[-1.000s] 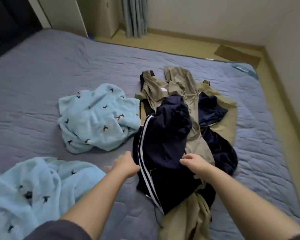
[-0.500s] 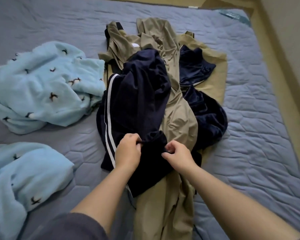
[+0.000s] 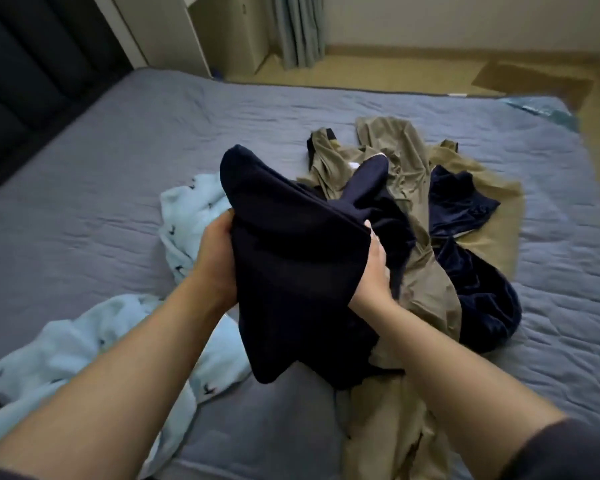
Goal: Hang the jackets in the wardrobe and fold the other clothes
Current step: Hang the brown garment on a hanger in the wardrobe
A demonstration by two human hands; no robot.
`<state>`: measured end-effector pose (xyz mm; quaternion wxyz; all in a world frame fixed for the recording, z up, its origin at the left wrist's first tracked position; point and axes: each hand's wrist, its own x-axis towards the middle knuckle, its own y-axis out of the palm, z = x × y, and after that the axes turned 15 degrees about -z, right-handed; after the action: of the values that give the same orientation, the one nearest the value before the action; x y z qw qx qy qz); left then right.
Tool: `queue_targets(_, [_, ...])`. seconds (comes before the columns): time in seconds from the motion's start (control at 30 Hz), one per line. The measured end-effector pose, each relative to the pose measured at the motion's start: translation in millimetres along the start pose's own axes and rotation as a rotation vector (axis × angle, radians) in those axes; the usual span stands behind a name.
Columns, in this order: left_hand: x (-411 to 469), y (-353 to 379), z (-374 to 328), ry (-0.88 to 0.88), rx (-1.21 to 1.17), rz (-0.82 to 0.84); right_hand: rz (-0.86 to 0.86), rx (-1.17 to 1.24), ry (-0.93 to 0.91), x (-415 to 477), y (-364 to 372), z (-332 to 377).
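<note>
A navy garment [image 3: 291, 265] hangs bunched above the bed, held from both sides. My left hand [image 3: 215, 254] grips its left edge and my right hand [image 3: 373, 271] grips its right edge, fingers tucked into the cloth. Behind it a khaki garment [image 3: 426, 282] lies spread on the bed, with another dark navy piece [image 3: 475, 303] lying on top of it at the right. Two light blue garments with small dark prints lie to the left, one [image 3: 184, 216] behind my left hand and one [image 3: 84, 348] under my left forearm.
The clothes lie on a bed with a grey quilted cover [image 3: 84, 188]. A dark headboard [image 3: 25, 71] stands at the far left. Beyond the bed are a pale cabinet [image 3: 174, 32], a grey curtain [image 3: 298, 26] and tan floor [image 3: 395, 74].
Both hands have lifted the navy garment up off the khaki pile, and it now hangs between them. The view has tilted upward, showing the far wall and floor again.
</note>
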<state>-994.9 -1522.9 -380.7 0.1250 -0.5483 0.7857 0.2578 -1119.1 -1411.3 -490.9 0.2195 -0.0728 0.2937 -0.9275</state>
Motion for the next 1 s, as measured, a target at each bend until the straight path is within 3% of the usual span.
queue_targets(0.07, [-8, -22, -40, 0.066, -0.077, -0.04, -0.053, 0.046, -0.005, 5, 17, 48])
queue_targets(0.17, [-19, -64, -85, 0.096, -0.196, -0.123, -0.117, -0.137, -0.104, 10, 48, 88])
queue_targets(0.27, [-19, -112, -115, 0.131, -0.244, -0.232, -0.093, -0.225, 0.067, 4, 74, 103])
queue_targets(0.33, [-15, -140, -126, 0.169, -0.257, -0.274, 0.035, -0.321, 0.122, -7, 94, 100])
queue_targets(0.47, [-1, -195, -125, 0.222, -0.265, -0.312, 0.343, -0.504, -0.01, -42, 144, 84])
queue_targets(0.53, [7, -222, -119, 0.236, -0.25, -0.342, 0.335, -0.369, 0.061, -68, 169, 78])
queue_targets(0.63, [16, -250, -110, 0.215, -0.26, -0.406, 0.194, 0.181, 0.473, -93, 196, 102])
queue_targets(0.7, [21, -261, -108, 0.206, -0.25, -0.531, 0.235, 0.645, 0.761, -102, 214, 141])
queue_targets(0.77, [25, -264, -114, 0.222, -0.224, -0.741, 0.366, 0.875, 0.885, -110, 222, 194])
queue_targets(0.83, [28, -268, -127, 0.354, -0.224, -0.987, 0.586, 1.004, 0.909, -121, 222, 251])
queue_targets(0.9, [25, -267, -148, 0.679, -0.045, -1.191, 0.756, 1.086, 0.772, -128, 221, 294])
queue_targets(0.97, [24, -271, -157, 0.955, 0.258, -1.267, 0.848, 1.133, 0.598, -130, 216, 316])
queue_targets(1.0, [26, -274, -155, 0.998, 0.38, -1.275, 0.868, 1.114, 0.543, -127, 215, 315])
